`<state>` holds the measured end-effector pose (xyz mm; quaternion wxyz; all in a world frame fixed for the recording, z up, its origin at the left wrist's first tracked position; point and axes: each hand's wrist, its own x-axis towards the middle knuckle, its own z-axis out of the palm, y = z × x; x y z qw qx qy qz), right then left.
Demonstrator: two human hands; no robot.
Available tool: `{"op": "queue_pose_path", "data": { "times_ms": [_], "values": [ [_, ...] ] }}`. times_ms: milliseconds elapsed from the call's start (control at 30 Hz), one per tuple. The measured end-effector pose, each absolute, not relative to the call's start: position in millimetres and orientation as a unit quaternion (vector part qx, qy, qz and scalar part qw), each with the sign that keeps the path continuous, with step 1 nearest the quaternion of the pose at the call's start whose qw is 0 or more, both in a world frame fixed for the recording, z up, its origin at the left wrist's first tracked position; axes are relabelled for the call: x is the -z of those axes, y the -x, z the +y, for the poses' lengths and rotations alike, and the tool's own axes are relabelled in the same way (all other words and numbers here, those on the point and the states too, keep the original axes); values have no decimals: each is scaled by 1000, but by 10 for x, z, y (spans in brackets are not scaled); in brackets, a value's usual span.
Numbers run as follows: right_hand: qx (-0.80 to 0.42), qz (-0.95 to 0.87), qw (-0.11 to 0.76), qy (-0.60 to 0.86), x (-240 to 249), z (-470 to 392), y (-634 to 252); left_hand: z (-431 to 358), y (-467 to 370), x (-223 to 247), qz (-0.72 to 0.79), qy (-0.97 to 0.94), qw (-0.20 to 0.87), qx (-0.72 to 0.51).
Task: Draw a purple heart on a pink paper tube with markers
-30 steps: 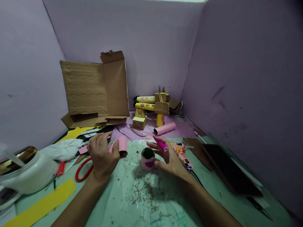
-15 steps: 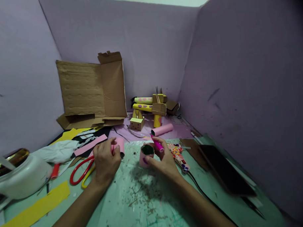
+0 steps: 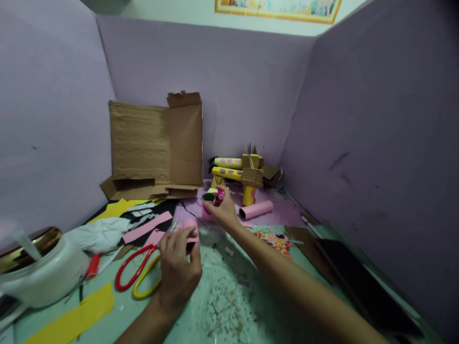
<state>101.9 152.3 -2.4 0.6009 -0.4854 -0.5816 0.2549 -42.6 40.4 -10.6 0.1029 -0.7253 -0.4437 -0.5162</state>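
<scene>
At the back of the work area, my right hand (image 3: 225, 210) is closed on a short pink tube (image 3: 208, 205) with a dark green inside, standing upright. The same hand also has a magenta marker (image 3: 220, 193) between its fingers. My left hand (image 3: 180, 266) is curled above the table at the left, and whatever its fingers hold is hidden. Just behind those fingers lies a pink roll (image 3: 190, 225) with a dark open end. Left of this hand are scissors (image 3: 137, 265) with one red and one yellow handle. Another pink tube (image 3: 256, 209) lies to the right.
A cardboard box (image 3: 157, 144) stands open against the back panel. Yellow spotted cardboard animals (image 3: 233, 173) stand beyond my right hand. At left are a white pot (image 3: 44, 271) and a yellow strip (image 3: 65, 323). A glue gun with a patterned cover (image 3: 275, 242) and a black tablet (image 3: 361, 283) lie right.
My right hand has carried the short pink tube and marker forward, onto the purple area. My left hand has drawn slightly back from the pink roll. The view has tilted up.
</scene>
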Motion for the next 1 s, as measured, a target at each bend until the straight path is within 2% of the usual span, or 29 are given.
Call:
{"op": "queue_pose_path", "data": {
  "times_ms": [200,367,433,567,733,867,1000],
  "values": [
    [-194,-622,563,509,148,1591,-1034,338,403,94,-428,741,97,509],
    [-102,-672,510,528,40,1395,-1497,323,411,90,-438,731,91,516],
    [-61,-700,470,534,-18,1283,-1802,322,409,96,-439,728,90,519],
    [-10,-772,334,541,-96,1119,-2346,325,380,113,-444,731,79,512],
    [11,-836,171,521,-120,1144,-2503,337,373,127,-444,739,68,502],
    [16,-858,105,503,-132,1288,-2408,354,398,128,-445,736,66,506],
    [19,-863,84,499,-113,1391,-2367,359,396,119,-440,741,45,505]
  ]
}}
